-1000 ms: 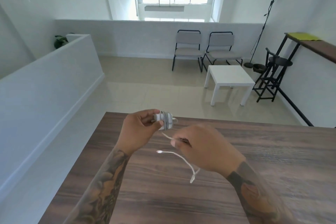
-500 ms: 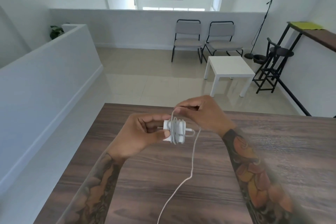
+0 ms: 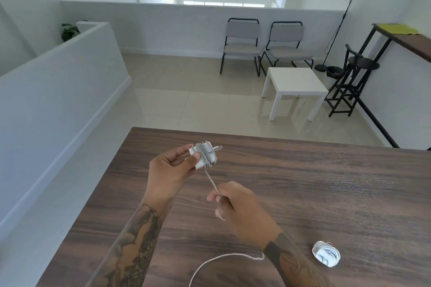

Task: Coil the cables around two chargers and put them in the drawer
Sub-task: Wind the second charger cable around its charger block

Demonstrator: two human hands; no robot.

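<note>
Left hand [image 3: 171,170] gripping charger [image 3: 204,155]; right hand [image 3: 242,211] pinching cable [image 3: 211,182]; slack tension probably loosening wraps, coils slipping off.

We see two bare forearms with no sleeves, the left hand [image 3: 168,171] and right hand [image 3: 242,208] without rings or gloves, the left forearm covered in dense dark tattoo work (its motif too blurred to read) and the right forearm tattooed from the wrist upward.
</note>
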